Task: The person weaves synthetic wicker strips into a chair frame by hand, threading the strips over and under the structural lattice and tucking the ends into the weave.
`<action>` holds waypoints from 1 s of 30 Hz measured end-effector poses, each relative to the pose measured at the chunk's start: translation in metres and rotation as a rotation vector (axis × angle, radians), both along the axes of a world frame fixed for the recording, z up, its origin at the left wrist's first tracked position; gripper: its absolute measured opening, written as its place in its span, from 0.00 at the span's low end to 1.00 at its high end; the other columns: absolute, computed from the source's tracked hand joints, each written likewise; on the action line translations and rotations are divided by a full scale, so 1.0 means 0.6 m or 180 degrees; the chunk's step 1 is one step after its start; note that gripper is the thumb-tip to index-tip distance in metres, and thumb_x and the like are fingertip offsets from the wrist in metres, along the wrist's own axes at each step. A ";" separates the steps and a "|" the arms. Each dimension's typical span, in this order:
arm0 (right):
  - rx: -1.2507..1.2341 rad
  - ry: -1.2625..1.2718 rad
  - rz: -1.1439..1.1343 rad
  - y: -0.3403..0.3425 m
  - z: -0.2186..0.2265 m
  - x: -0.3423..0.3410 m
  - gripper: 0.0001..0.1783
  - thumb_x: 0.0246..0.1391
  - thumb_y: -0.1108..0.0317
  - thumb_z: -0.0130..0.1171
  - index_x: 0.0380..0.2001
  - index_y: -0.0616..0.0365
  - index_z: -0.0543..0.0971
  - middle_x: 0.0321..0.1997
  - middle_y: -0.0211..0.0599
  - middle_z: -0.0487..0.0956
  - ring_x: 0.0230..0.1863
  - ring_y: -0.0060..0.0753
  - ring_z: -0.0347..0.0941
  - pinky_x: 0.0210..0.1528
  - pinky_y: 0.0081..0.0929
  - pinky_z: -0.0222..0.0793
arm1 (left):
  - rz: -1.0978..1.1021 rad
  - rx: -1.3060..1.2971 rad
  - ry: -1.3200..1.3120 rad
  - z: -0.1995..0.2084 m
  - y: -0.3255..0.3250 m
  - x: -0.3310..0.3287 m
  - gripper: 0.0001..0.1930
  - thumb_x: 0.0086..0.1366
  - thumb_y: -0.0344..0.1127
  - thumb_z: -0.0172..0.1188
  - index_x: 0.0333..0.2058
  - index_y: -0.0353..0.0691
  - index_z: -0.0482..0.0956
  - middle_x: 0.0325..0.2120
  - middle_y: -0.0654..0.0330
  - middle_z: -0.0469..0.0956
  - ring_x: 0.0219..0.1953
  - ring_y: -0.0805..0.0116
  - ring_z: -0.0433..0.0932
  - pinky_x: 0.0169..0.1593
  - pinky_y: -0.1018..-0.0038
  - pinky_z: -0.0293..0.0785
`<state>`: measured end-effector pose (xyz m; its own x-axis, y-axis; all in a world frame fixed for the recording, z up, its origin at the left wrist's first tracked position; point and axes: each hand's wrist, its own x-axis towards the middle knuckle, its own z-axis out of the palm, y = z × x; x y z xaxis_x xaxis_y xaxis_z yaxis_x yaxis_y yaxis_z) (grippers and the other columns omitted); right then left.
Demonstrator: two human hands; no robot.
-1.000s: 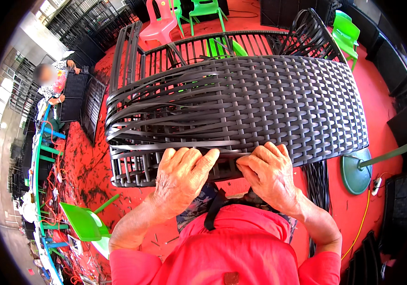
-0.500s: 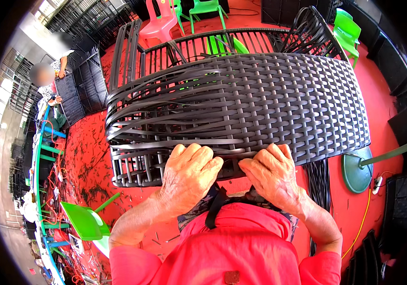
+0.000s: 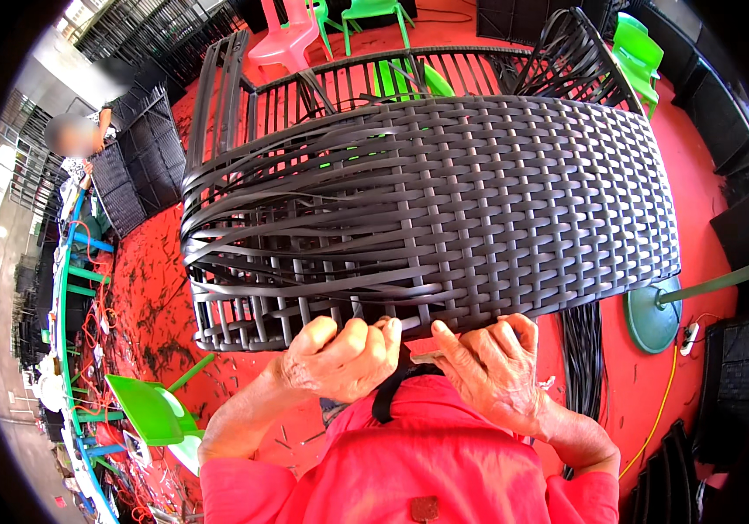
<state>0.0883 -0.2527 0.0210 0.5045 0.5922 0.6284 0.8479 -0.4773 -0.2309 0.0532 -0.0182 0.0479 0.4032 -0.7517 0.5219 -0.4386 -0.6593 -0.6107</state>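
A curved panel of black plastic wicker lies across a frame in front of me. Its right side is tightly woven; at the left, loose black strips fan over bare ribs. At the near edge my left hand is closed, its thumb and fingers pinched together, apparently on a black strip that they mostly hide. Close to its right, my right hand has its fingers curled against the panel's near edge, thumb raised toward the left hand. What lies under those fingers is hidden.
Long black strips hang below the panel at right. A green round base with a pole stands beyond them. Green chairs and a pink chair stand farther off. A person handles a dark panel at left.
Both hands have moved down toward me, from over the panel's near strips to its lower edge. The panel has shifted slightly left. My right thumb has lifted.
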 end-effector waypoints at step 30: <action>0.0362 0.0146 0.0500 0.113 0.021 0.030 0.17 0.37 0.65 0.72 0.35 0.50 0.81 0.24 0.22 0.69 0.29 0.29 0.64 0.33 0.31 0.55 | 0.1001 -0.1928 0.1327 0.010 0.044 -0.030 0.13 0.49 0.33 0.68 0.35 0.41 0.80 0.31 0.64 0.70 0.35 0.65 0.70 0.38 0.69 0.64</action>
<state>0.1063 -0.1851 0.0335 0.4411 0.5924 0.6742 0.8972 -0.3087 -0.3158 0.0352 0.0085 0.0540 0.8011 -0.2043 0.5626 -0.2903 -0.9546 0.0666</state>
